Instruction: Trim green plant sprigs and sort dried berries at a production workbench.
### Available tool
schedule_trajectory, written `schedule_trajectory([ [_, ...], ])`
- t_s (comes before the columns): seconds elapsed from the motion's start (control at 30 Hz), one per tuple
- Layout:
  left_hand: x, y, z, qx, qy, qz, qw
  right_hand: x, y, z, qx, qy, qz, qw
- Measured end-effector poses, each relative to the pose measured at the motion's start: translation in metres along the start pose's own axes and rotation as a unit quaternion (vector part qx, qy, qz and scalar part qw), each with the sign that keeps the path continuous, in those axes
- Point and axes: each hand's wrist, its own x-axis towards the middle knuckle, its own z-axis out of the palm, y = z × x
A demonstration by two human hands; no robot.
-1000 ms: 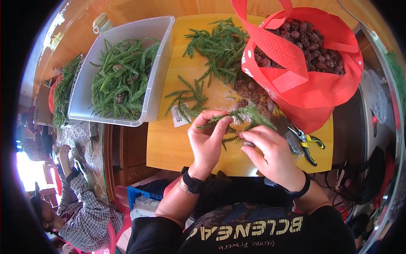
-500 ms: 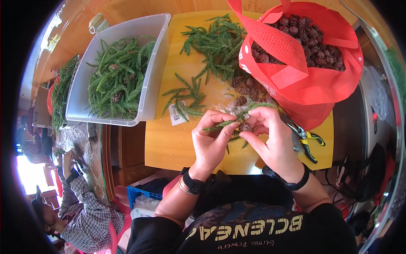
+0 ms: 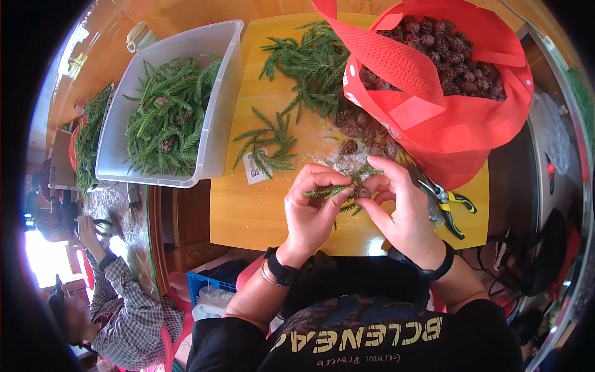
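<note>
Both hands meet over the near part of the yellow table (image 3: 260, 217). My left hand (image 3: 310, 211) pinches a green artificial pine sprig (image 3: 331, 191) between thumb and fingers. Against that sprig, the fingers of my right hand (image 3: 403, 214) close on a small brown pine cone (image 3: 361, 194); the join between the two is partly hidden by fingertips. Just beyond the hands lie several loose cones (image 3: 349, 147) and whitish bits. A small star-shaped group of sprigs (image 3: 268, 146) rests on a white printed label (image 3: 255, 168). Pliers with yellow-black handles (image 3: 449, 201) lie right of my right hand.
A red bag (image 3: 446, 133) full of pine cones stands at the back right. More sprigs (image 3: 313, 65) are heaped beside it. At left sits a translucent tub (image 3: 214, 139) of greenery with some cones. Another person (image 3: 133, 316) in a checked shirt works at the far left.
My fingers have shifted slightly around the sprig and cone, and the sprig is turned a little. My view has moved slightly. The other person's hands have changed position.
</note>
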Motion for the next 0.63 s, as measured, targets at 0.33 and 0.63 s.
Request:
schedule_trajectory([
  [0.33, 0.0033, 0.0034, -0.0054, 0.033, -0.037, -0.002, 0.999, -0.0030, 0.0008, 0.0006, 0.025, 0.028, -0.013, 0.999],
  [0.63, 0.0026, 0.0029, -0.0072, -0.015, -0.051, -0.062, 0.997, -0.0068, 0.0096, 0.0026, 0.044, 0.036, -0.042, 0.997],
])
